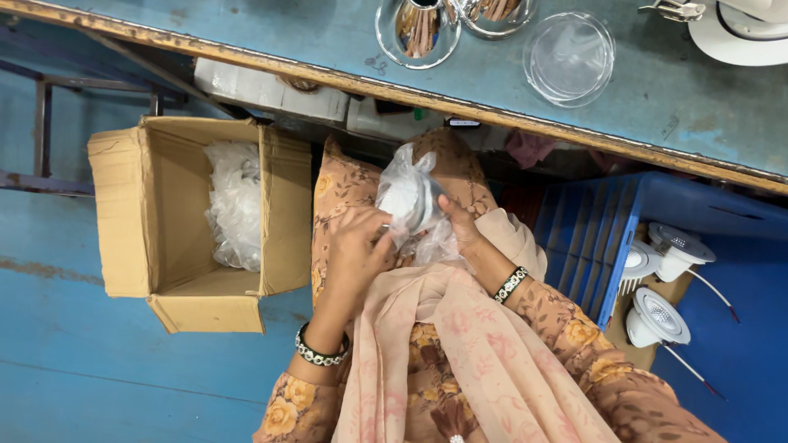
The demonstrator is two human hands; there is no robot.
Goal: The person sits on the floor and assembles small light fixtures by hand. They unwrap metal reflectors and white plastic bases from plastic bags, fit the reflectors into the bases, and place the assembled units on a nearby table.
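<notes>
View: one head camera, worn by the person, no second view to overlap.
Facing: steeply down over the lap, tipped slightly forward.
Nearness: close; both hands sit mid-frame, left hand, right hand.
Far edge: blue workbench runs across the top.
Left: open cardboard box on the floor.
Right: blue crate.
Near edge: the person's own patterned sleeves and scarf.

Clear bag hides the part inside; white fixture cut off top-right.
</notes>
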